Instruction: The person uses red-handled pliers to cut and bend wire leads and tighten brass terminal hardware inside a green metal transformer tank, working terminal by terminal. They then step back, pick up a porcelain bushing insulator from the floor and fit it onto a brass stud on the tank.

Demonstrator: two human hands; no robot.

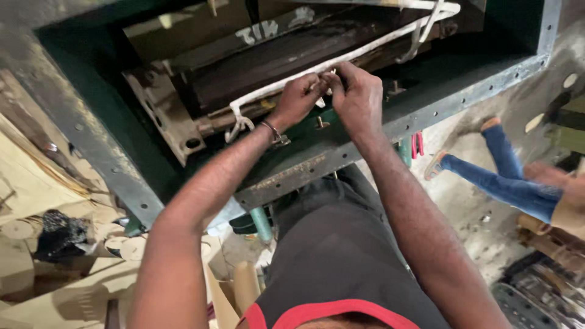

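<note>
Both my hands are raised into a green metal housing (pixel 426 100) with a bolted flange. My left hand (pixel 300 97), with a metal bracelet at the wrist, pinches a white fabric-wrapped cable (pixel 365 52) that runs diagonally across the dark inner block (pixel 274 64). My right hand (pixel 359 97) grips the same cable right beside it, fingertips of both hands touching. The cable ends in a knot (pixel 239 125) at the lower left and loops up to the upper right.
A person in blue jeans (pixel 506 180) sits on the floor at the right. Cardboard pieces and tubes (pixel 73 268) lie at lower left. Red-handled pliers (pixel 416 144) hang below the flange. Metal parts (pixel 536 298) are at lower right.
</note>
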